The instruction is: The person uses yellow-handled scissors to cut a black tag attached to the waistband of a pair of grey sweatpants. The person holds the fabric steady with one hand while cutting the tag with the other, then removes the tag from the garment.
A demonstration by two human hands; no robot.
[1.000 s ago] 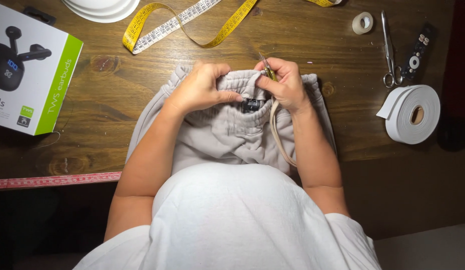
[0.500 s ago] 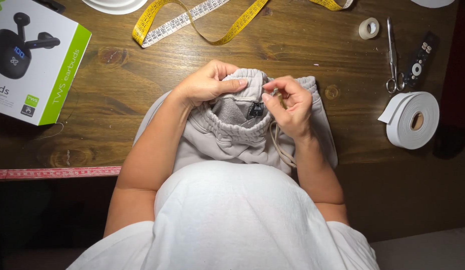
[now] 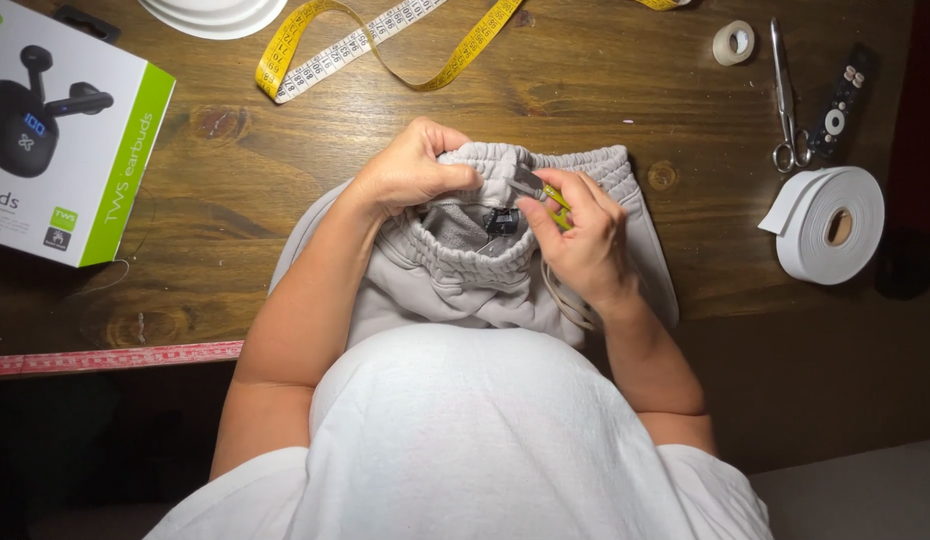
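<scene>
A grey sweat garment [image 3: 465, 270] with a gathered elastic waistband lies on the wooden table [image 3: 315, 150] in front of me. My left hand [image 3: 410, 168] pinches the waistband's upper edge and holds it up. In my right hand [image 3: 583, 235] I grip a small yellow-handled metal tool [image 3: 540, 187], its tip at the waistband beside a small black label [image 3: 501, 221]. A pale cord [image 3: 570, 305] hangs from the garment under my right wrist.
A yellow measuring tape [image 3: 385, 40] curls across the far side. A white-and-green earbud box [image 3: 65, 130] lies at the left, a white dish [image 3: 213, 14] at the top. Scissors [image 3: 785, 95], a remote [image 3: 843, 105], a small tape roll [image 3: 733, 43] and a white elastic roll [image 3: 830, 225] lie right. A red tape [image 3: 105, 357] runs along the near edge.
My hands have lifted and spread the waistband open. My right hand has shifted slightly right and now shows the yellow-handled tool at the band.
</scene>
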